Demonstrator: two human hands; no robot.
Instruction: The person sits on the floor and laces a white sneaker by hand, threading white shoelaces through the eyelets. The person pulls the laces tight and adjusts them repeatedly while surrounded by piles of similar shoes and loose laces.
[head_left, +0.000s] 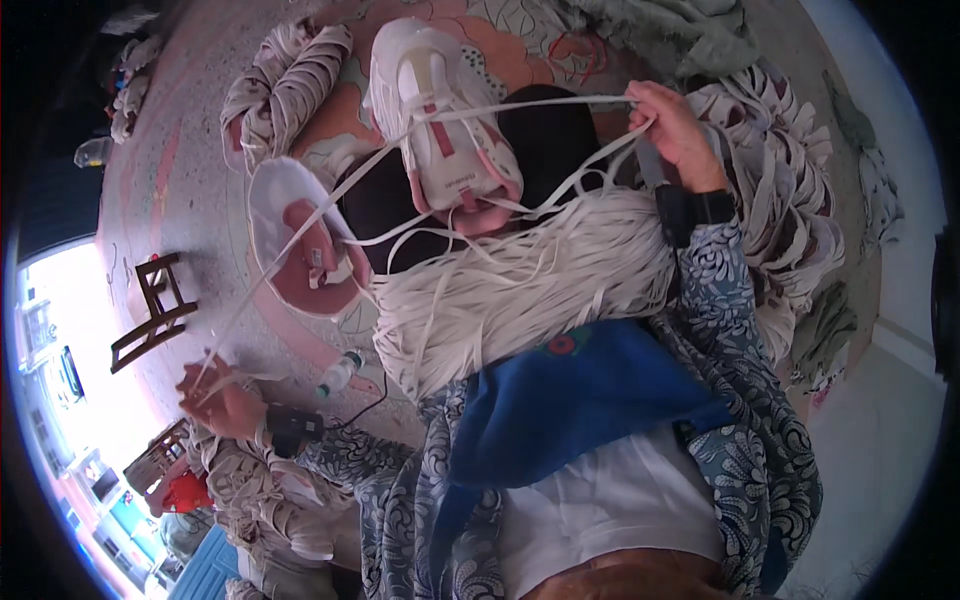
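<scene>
Farther out than the left hand (222,398) lies a dark wooden chair (157,308) on the floor; the hand itself is half curled, holding one stretch of pale lace (560,100), though blur hides how firmly. Just below that hand sits a tied bundle (270,485) of pale pieces, and to its right a clear bottle (340,372) lies on its side. Between the hands, nearer the left, a white and pink shoe (268,205) rests with its opening showing. In the middle, beyond both wrists, another shoe (440,85) is tipped toward the person between two dark shapes, seemingly the knees; the lace runs straight over it from one hand to the other, with slack strands leaving its lower end. Below those strands a thick heap of loose laces (520,290) covers the lap. The right hand (675,125) is closed, pinching lace between thumb and fingers, just beside a tall stack of uppers (770,190). Likely trouble: the slack strands could snag in the heap and drag other laces along; uneven pulling could leave one end short; a hard tug could twist the shoe loose, since neither hand steadies it.
</scene>
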